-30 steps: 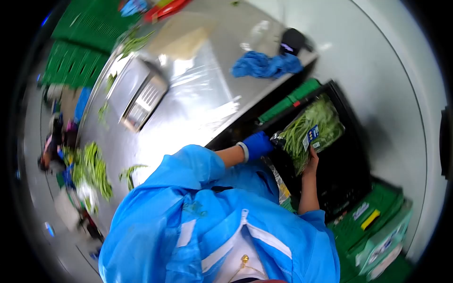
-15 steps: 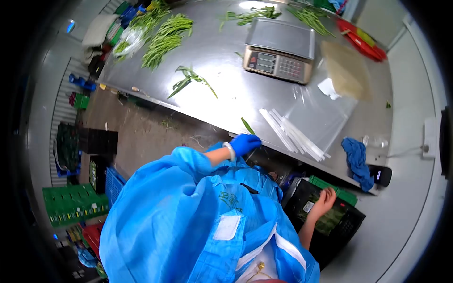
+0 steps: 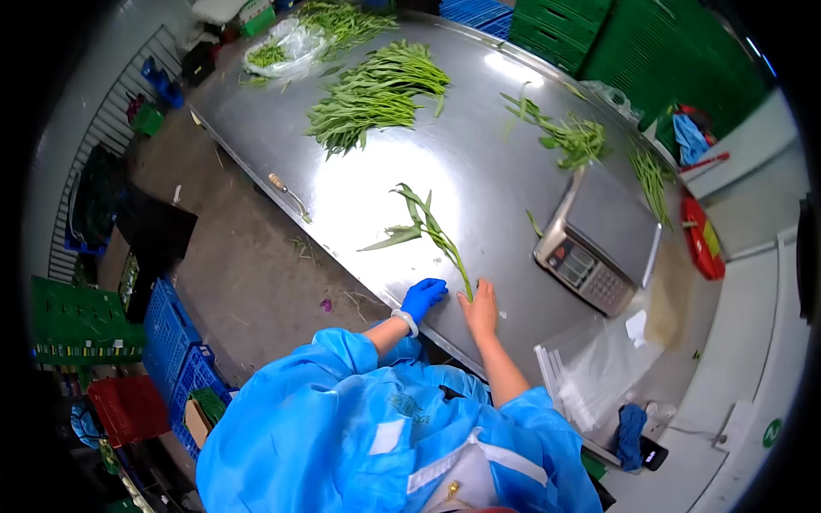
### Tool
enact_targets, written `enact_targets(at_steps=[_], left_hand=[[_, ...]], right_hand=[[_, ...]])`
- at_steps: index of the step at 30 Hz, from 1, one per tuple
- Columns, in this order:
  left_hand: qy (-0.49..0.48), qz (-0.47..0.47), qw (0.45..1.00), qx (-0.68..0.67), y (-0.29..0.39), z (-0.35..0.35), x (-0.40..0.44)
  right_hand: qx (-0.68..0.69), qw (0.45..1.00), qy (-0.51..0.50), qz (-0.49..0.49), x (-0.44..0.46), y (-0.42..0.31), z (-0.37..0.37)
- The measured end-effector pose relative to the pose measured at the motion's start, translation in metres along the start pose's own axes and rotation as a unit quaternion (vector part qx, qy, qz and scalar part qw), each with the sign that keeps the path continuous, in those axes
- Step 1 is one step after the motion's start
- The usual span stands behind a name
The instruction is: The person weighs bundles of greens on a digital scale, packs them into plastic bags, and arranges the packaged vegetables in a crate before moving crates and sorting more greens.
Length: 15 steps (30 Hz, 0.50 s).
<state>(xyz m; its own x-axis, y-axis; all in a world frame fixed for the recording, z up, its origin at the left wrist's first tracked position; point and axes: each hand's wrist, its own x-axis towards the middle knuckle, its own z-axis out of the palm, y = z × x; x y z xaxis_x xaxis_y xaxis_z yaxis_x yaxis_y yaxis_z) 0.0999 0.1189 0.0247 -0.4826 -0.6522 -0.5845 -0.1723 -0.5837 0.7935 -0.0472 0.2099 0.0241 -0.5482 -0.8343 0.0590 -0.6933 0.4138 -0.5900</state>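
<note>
My right hand (image 3: 481,309), bare, closes thumb and fingers on the lower stem end of a water spinach sprig (image 3: 440,239). The sprig's narrow green leaves lie on the steel table (image 3: 505,214), pointing away from me. Close by on the left is my left hand (image 3: 424,297) in a blue glove, at the table's front edge. Its fingers are curled together, and whatever may be in them is hidden. Farther back on the table lies a big pile of water spinach (image 3: 376,98).
A weighing scale (image 3: 590,265) stands on the right, with clear plastic bags (image 3: 599,376) in front of it. A hooked tool with a wooden handle (image 3: 278,182) lies by the left edge. More greens (image 3: 575,139) lie farther back. Blue crates (image 3: 167,329) stand on the floor.
The view has swung to the right. My right hand has come up from beside the black crate to the table and now grips the sprig's stem. My left hand stays by the edge.
</note>
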Motion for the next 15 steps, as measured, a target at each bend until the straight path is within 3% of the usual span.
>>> enact_targets(at_steps=[1, 2, 4, 7, 9, 11, 13, 15], left_hand=[[0.004, -0.013, 0.999, -0.046, 0.01, -0.012, 0.015], [-0.003, -0.052, 0.996, -0.071, 0.02, -0.022, 0.027], [-0.022, -0.123, 0.985, -0.116, 0.056, -0.045, 0.047], [-0.174, -0.037, 0.938, -0.297, 0.133, -0.082, 0.057], [-0.104, 0.142, 0.972, -0.154, 0.185, -0.109, 0.075], [-0.019, 0.257, 0.954, -0.157, 0.231, -0.138, 0.099], [0.062, 0.257, 0.95, -0.168, 0.268, -0.163, 0.123], [0.091, 0.213, 0.93, -0.285, 0.263, -0.189, 0.175]], right_hand=[[-0.031, 0.999, -0.024, 0.017, 0.016, -0.011, 0.014], [-0.017, 0.988, -0.137, 0.074, 0.035, -0.02, 0.025], [0.045, 0.984, -0.173, -0.011, 0.058, -0.054, 0.031], [0.095, 0.959, -0.229, -0.139, 0.098, -0.142, 0.007], [0.125, 0.948, -0.229, -0.18, 0.133, -0.171, -0.001], [0.167, 0.951, -0.193, -0.175, 0.179, -0.186, 0.002], [0.14, 0.966, -0.192, -0.103, 0.236, -0.183, 0.006], [0.092, 0.978, -0.186, -0.015, 0.297, -0.19, 0.008]])
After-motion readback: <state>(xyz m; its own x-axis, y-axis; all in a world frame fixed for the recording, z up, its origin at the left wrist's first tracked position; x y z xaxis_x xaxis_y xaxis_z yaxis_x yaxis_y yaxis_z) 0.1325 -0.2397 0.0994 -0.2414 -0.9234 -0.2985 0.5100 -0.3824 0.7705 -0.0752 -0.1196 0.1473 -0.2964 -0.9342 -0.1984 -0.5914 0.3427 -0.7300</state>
